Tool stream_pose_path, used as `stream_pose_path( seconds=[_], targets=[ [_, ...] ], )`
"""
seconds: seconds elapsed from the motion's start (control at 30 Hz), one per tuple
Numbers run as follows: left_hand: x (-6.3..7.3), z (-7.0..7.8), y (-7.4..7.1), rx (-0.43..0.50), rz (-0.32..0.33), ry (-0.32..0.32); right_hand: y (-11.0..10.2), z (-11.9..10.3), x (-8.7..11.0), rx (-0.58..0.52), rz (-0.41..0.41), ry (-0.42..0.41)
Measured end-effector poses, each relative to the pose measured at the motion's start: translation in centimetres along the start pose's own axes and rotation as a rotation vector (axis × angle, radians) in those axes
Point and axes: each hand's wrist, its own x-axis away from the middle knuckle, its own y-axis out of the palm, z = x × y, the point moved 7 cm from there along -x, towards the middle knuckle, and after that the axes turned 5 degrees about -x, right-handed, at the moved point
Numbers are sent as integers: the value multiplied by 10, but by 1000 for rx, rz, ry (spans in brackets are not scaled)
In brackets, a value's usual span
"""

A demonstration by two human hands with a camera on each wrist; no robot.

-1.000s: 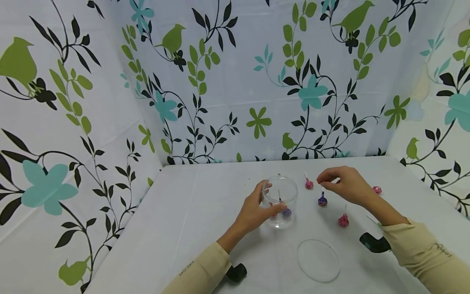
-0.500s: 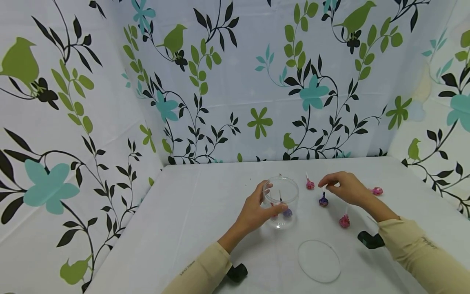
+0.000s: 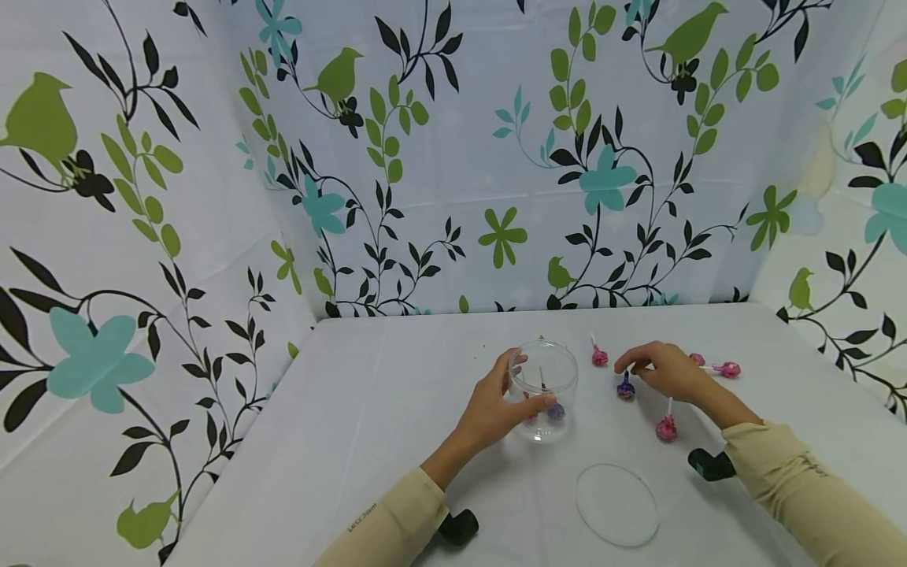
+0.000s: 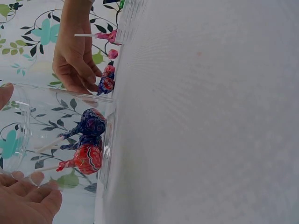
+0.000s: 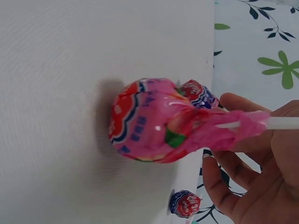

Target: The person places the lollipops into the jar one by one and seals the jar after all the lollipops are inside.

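My left hand (image 3: 489,405) grips a clear round jar (image 3: 546,370), thumb in front and fingers around the far side. Two blue-wrapped lollipops (image 4: 92,122) and a red one (image 4: 88,159) are inside it. To the jar's right, my right hand (image 3: 662,374) pinches a purple-blue lollipop (image 3: 626,389) near its stick end; its round head points down, close over the table. A pink lollipop (image 5: 145,121) fills the middle of the right wrist view and partly covers the fingers behind it.
Pink lollipops stand on the table behind (image 3: 599,357) and in front (image 3: 666,428) of the right hand; more (image 3: 730,369) lie beyond the wrist. A thin clear ring-shaped lid (image 3: 625,546) lies in front. Black wrist devices (image 3: 459,527) hang under both sleeves. Patterned cloth (image 3: 453,157) encloses the table.
My right hand has lowered, its fingers going down the stick towards the purple-blue lollipop's head. More pink lollipops show behind the wrist. My left hand stays on the jar.
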Motion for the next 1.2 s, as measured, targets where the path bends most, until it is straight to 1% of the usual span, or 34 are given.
stream_pose_path(
  seconds=[0.13, 0.3, 0.47, 0.7, 0.8, 0.93, 1.03, 1.2],
  targets=[
    [0, -1, 0, -2, -1, -4, 3, 3, 0, 20, -16, -5],
    [0, 0, 0, -3, 3, -8, 5, 9, 0, 54, -19, 48],
    [0, 0, 0, -6, 4, -4, 8, 16, 3, 47, -36, 98],
    [0, 0, 0, -8, 4, -7, 9, 23, 4, 35, -37, 111],
    [0, 0, -1, -4, 5, -6, 8, 25, 5, 28, -35, 132],
    [0, 0, -1, 0, 2, -5, 8, 25, 5, 17, -39, 131],
    [0, -1, 0, 0, 1, -8, 8, 26, 6, 16, -45, 109],
    [0, 0, 0, -1, 1, -13, 8, 26, 6, 15, -51, 102]
  ],
)
